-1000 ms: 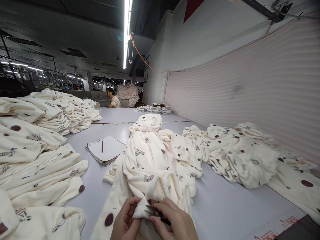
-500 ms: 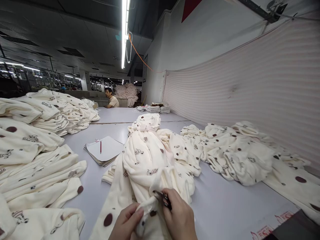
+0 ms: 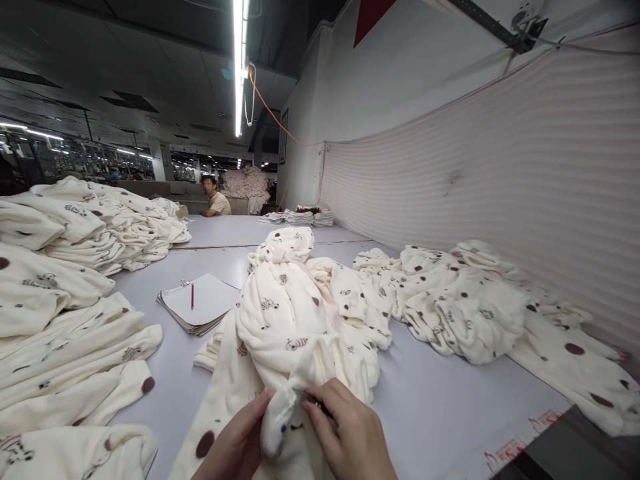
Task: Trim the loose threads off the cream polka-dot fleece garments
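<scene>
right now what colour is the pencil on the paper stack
The pencil is red, seen in the head view.

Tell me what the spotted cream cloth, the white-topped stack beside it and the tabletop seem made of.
The spotted cream cloth looks like soft, matte fleece or plush, from its thick rounded folds and fuzzy surface. The white-topped stack seems to be matte paper: thin layered edges show. The tabletop, pale and smooth with a faint sheen, could be laminate or a plastic sheet.
</scene>
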Available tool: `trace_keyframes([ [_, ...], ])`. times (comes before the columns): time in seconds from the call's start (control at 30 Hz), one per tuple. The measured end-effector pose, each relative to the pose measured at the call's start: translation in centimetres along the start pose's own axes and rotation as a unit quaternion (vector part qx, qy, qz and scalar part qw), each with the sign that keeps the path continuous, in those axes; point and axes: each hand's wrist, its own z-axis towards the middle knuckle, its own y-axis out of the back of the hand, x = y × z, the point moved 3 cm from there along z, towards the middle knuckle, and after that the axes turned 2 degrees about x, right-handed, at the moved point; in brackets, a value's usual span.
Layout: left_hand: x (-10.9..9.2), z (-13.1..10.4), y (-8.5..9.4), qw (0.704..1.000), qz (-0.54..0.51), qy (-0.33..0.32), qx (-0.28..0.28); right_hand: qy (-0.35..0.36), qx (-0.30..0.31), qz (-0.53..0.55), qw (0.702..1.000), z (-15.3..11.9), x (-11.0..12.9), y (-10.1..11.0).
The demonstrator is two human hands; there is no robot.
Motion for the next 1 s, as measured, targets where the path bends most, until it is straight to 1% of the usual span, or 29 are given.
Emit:
trace_keyframes([
  [0.1, -0.1, 0.0, -0.2, 1.000, 0.005, 0.019, 0.000, -0.055, 0.031, 0.031, 0.998, 0.4, -0.4, 0.4],
  [0.17, -0.1, 0.0, -0.4, 1.000, 0.008, 0.019, 0.005, -0.052, 0.040, 0.055, 0.996, 0.4, -0.4, 0.4],
  [0.27, -0.2, 0.0, -0.5, 0.999, 0.049, 0.007, 0.001, -0.030, 0.023, 0.071, 0.997, 0.5, -0.2, 0.2],
  [0.37, -0.3, 0.0, -0.5, 0.995, 0.091, 0.026, -0.012, -0.048, 0.014, 0.087, 0.995, 0.7, -0.2, 0.0],
  [0.43, -0.4, 0.1, -0.5, 0.994, 0.099, 0.041, -0.019, -0.060, 0.020, 0.103, 0.993, 0.8, -0.3, 0.1],
  [0.5, -0.5, 0.1, -0.7, 0.994, 0.098, 0.040, -0.023, -0.055, 0.025, 0.109, 0.992, 0.8, -0.4, 0.2],
  [0.63, -0.6, 0.7, -1.2, 0.993, 0.108, 0.043, -0.013, -0.063, -0.001, 0.100, 0.993, 0.7, -1.0, 0.7],
  [0.77, -0.5, 1.8, -1.4, 0.989, 0.133, 0.060, -0.009, -0.061, 0.004, 0.110, 0.992, 0.5, -1.6, 0.7],
  [0.83, -0.6, 2.4, -1.3, 0.988, 0.136, 0.072, -0.009, -0.066, -0.016, 0.114, 0.991, 0.3, -2.2, 0.9],
  [0.93, -0.7, 3.0, -1.3, 0.985, 0.146, 0.086, -0.003, -0.097, -0.060, 0.148, 0.982, -0.4, -3.4, 1.4],
  [1.0, -0.6, 3.6, -1.4, 0.984, 0.154, 0.093, 0.007, -0.106, -0.071, 0.181, 0.975, -1.2, -3.9, 1.4],
])
